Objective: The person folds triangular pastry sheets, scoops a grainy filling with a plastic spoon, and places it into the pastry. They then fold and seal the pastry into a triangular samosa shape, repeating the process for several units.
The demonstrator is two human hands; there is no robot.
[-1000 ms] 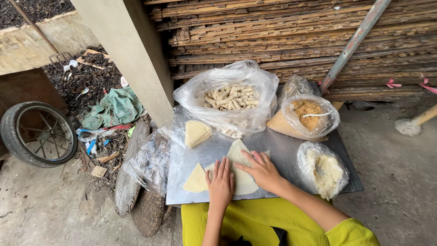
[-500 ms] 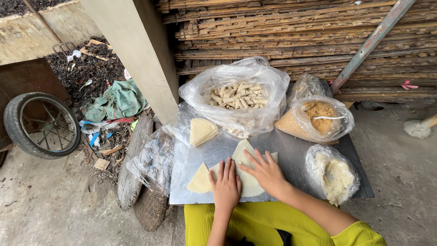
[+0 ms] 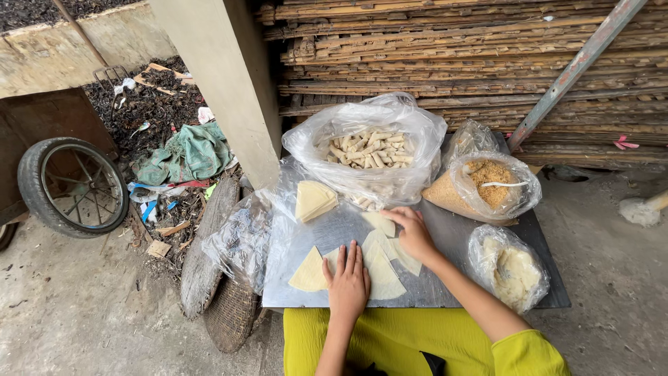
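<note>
Flat hands on pale triangular dough wrappers (image 3: 383,268)
Left hand (image 3: 348,278) pressed open; right hand (image 3: 410,233) fingertips pinch a wrapper edge on the grey metal board (image 3: 452,278)

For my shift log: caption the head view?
Left hand flat on a pale wrapper, right hand touching another wrapper on the grey board.

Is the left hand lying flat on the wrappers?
Yes, the left hand lies flat, palm down, on the pale triangular wrappers on the grey board.
</note>
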